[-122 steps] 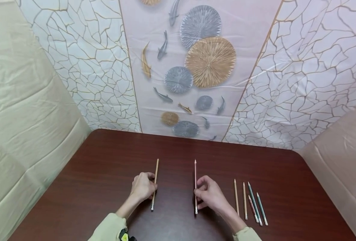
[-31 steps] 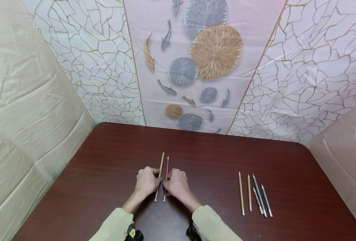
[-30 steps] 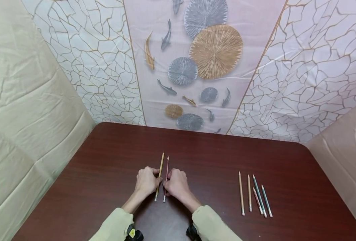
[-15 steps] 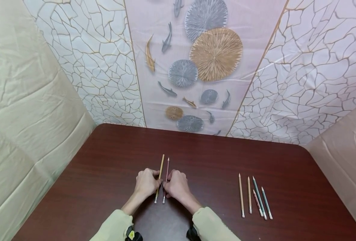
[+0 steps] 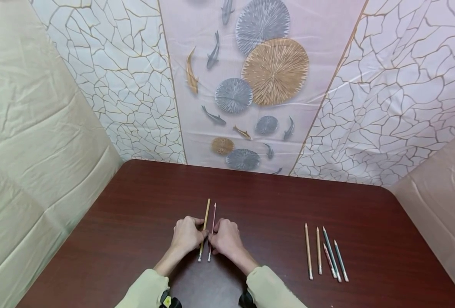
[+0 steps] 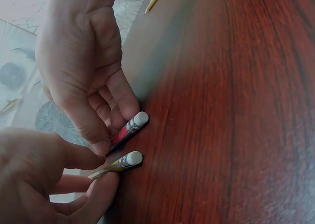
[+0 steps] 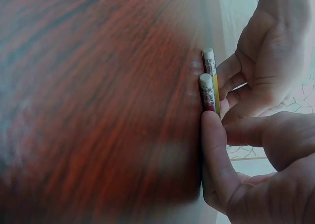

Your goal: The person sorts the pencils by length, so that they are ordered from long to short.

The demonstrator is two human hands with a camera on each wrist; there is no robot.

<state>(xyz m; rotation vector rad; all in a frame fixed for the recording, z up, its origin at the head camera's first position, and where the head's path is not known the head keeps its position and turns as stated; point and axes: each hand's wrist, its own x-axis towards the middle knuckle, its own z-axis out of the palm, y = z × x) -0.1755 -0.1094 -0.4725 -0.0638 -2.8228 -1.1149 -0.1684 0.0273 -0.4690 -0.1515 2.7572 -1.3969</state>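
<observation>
Patterned cloth (image 5: 250, 85) behind dark red-brown counter (image 5: 139, 209). Left hand (image 5: 186, 234): fingers pinch yellow pencil (image 5: 207, 210). Right hand (image 5: 227, 236): fingers pinch red pencil (image 5: 214, 214). These 2 pencils near middle of counter, nearly parallel, close but apart, eraser ends toward person. 5 loose pencils (image 5: 331, 253) lie well apart at right: 2 tan, 2 green, 1 reddish, shortest.

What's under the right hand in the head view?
Part of the red pencil, whose tip and eraser end show. The right hand covers some of the shaft; the table directly beneath cannot be seen.
</observation>
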